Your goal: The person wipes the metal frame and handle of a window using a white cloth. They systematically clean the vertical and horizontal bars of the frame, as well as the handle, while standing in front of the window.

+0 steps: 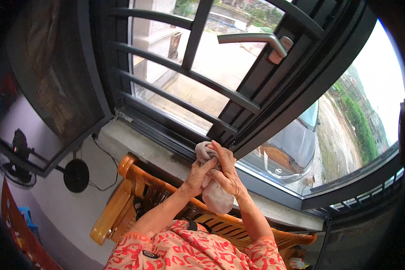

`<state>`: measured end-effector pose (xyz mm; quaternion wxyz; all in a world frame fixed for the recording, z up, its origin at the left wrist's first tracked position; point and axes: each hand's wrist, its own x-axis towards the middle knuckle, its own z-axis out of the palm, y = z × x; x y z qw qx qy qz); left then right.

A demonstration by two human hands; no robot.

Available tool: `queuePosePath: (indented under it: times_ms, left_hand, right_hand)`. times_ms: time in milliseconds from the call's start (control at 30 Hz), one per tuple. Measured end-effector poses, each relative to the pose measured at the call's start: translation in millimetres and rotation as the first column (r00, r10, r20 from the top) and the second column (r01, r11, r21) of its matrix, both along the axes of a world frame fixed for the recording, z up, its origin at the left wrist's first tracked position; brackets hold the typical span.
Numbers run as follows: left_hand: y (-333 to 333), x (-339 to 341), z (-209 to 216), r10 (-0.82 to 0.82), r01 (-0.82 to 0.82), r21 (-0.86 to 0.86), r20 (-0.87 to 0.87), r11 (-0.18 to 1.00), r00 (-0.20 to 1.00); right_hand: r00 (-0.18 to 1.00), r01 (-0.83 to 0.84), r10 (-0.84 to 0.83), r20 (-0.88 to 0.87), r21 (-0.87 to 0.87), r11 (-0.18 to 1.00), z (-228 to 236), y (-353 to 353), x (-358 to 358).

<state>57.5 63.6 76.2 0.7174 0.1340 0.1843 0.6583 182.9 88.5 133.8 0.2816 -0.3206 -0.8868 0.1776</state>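
A pale grey cloth (pixel 218 200) is bunched between my two hands in front of the window sill. My left hand (pixel 195 179) is closed round its middle. Against it, my right hand (pixel 228 174) grips the same cloth from the right, with its fingers pointing up toward the window frame. One end of the cloth is folded over at the top, and the other hangs down below my hands in a loose, rounded bulge. Part of the cloth is hidden by my fingers.
A barred dark window (pixel 184 69) with a metal handle (pixel 252 39) stands ahead; an opening at right shows a parked car (pixel 290 150). Below the concrete sill (pixel 144 146) is a wooden bench (pixel 117 207). A black fan (pixel 20 159) and a cable (pixel 104 155) are at left.
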Motion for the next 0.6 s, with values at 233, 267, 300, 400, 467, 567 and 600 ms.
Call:
queuePosePath:
  times_ms: [233, 267, 300, 400, 467, 567, 600]
  left_hand:
    - [61, 16, -6, 0.625, -0.595, 0.316, -0.65, 0.739, 0.432]
    - [68, 18, 10, 0.644, -0.589, 0.416, -0.724, 0.693, 0.247]
    - [72, 21, 25, 0.646, -0.555, 0.515, -0.762, 0.653, 0.053]
    - [81, 40, 38, 0.592, -0.473, 0.547, -0.804, 0.691, -0.065]
    - [87, 51, 30, 0.638, -0.458, 0.62, -0.757, 0.637, -0.138]
    - [84, 54, 24, 0.667, -0.405, 0.726, -0.68, 0.556, -0.303]
    - [88, 54, 16, 0.665, -0.38, 0.743, -0.666, 0.551, -0.337]
  right_hand:
    - [0.94, 0.338, -0.247, -0.237, 0.755, 0.562, 89, 39, 16]
    - [0.936, 0.348, -0.244, -0.255, 0.783, 0.515, 97, 50, 16]
    - [0.93, 0.36, -0.244, -0.274, 0.811, 0.462, 101, 59, 17]
    - [0.884, 0.381, -0.385, -0.266, 0.887, 0.261, 95, 80, 18]
    - [0.874, 0.368, -0.416, -0.251, 0.902, 0.228, 91, 85, 22]
    - [0.877, 0.354, -0.411, -0.248, 0.912, 0.205, 89, 90, 23]
    - [0.881, 0.347, -0.406, -0.244, 0.916, 0.2, 89, 91, 23]
